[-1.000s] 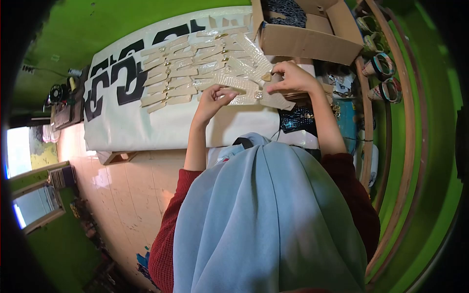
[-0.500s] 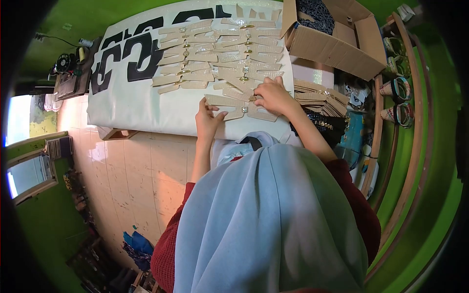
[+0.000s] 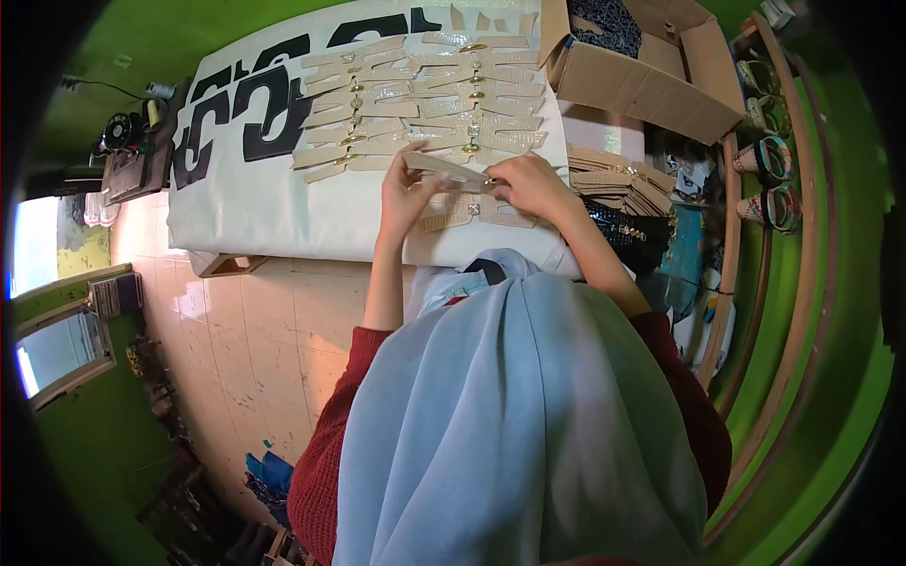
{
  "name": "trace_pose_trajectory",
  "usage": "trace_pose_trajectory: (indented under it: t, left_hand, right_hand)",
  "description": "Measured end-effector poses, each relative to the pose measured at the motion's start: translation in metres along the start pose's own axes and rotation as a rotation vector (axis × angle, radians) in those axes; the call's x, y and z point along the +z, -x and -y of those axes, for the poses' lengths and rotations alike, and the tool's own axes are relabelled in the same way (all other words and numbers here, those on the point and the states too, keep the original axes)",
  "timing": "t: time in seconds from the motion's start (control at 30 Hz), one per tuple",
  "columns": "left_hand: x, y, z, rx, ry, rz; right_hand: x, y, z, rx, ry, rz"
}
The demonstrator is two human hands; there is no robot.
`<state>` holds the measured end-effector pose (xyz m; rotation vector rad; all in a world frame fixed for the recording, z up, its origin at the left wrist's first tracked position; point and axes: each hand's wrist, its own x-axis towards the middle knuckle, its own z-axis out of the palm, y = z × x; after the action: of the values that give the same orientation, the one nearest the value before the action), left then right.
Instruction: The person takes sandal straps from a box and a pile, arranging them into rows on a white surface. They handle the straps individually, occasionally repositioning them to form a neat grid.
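A beige, crocodile-textured sandal strap (image 3: 444,169) is raised off the white table, stretched between both hands. My left hand (image 3: 406,196) pinches its left end. The fingers of my right hand (image 3: 530,185) close on its other end, near a small metal ornament. Below them, another beige strap piece (image 3: 445,220) with a square shiny buckle (image 3: 474,209) lies flat. Ahead of my hands, similar beige straps (image 3: 359,113) are laid in two columns, many with gold-coloured ornaments at their middles.
Black cut-out pieces (image 3: 269,113) lie at the table's left. An open cardboard box (image 3: 651,85) with dark contents stands at the back right. Stacked beige straps (image 3: 618,179) sit to the right of the table (image 3: 283,222). Sandals (image 3: 766,209) hang on a wooden rack beyond.
One beige strap has come up off the table between my hands. My left hand has moved forward and now grips its end, while my right hand stays close to its earlier place.
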<state>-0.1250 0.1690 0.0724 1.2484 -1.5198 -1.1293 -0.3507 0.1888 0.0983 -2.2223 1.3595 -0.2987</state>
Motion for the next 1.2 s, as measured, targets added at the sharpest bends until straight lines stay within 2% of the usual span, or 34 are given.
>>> trace_pose_trajectory:
  t: [0.03, 0.07, 0.17, 0.2, 0.33, 0.37, 0.43, 0.5, 0.53, 0.73, 0.8, 0.9, 1.03, 1.13, 1.2]
  left_hand:
    - [-0.001, -0.005, 0.005, -0.220, 0.304, 0.121]
    - [0.001, -0.009, 0.009, -0.178, 0.379, 0.040]
    - [-0.008, -0.014, 0.009, -0.225, 0.460, 0.015]
    - [-0.010, -0.016, 0.011, -0.241, 0.427, -0.013]
    - [-0.010, -0.023, 0.017, -0.312, 0.366, 0.032]
    - [-0.007, -0.025, 0.017, -0.338, 0.274, 0.017]
    - [-0.004, -0.029, 0.024, -0.364, 0.181, 0.005]
    - [0.001, -0.033, 0.031, -0.170, 0.059, -0.056]
    - [0.001, -0.033, 0.031, -0.170, 0.060, -0.051]
    - [-0.001, -0.039, 0.031, -0.128, -0.200, 0.009]
    - [-0.003, -0.038, 0.028, -0.095, -0.434, 0.051]
    - [-0.005, -0.038, 0.026, -0.122, -0.552, 0.058]
    - [-0.007, -0.041, 0.032, -0.124, -0.601, 0.085]
    - [-0.009, -0.044, 0.038, -0.050, -0.722, 0.101]
    - [-0.012, -0.048, 0.041, -0.223, -0.415, 0.166]
  right_hand:
    - [-0.007, 0.000, 0.002, 0.074, -0.010, -0.005]
    - [-0.012, 0.001, 0.002, 0.148, -0.021, -0.012]
    - [-0.020, 0.005, -0.018, 0.209, -0.024, -0.106]
    - [-0.020, 0.006, -0.024, 0.211, -0.025, -0.108]
    - [-0.012, 0.002, -0.051, 0.246, -0.427, -0.076]
    - [-0.005, 0.002, -0.056, 0.246, -0.428, -0.078]
    - [-0.002, 0.002, -0.056, 0.290, -0.385, -0.213]
    - [0.000, 0.002, -0.051, 0.307, -0.305, -0.287]
    - [0.000, 0.003, -0.047, 0.322, -0.222, -0.357]
    - [0.004, -0.007, -0.056, 0.283, -0.056, -0.331]
    - [0.007, -0.009, -0.058, 0.292, -0.046, -0.323]
    - [0.009, -0.009, -0.059, 0.320, -0.041, -0.303]
    - [0.015, -0.009, -0.061, 0.356, -0.046, -0.281]
    - [0.018, -0.012, -0.067, 0.380, -0.075, -0.266]
    - [0.017, -0.014, -0.072, 0.384, -0.112, -0.272]
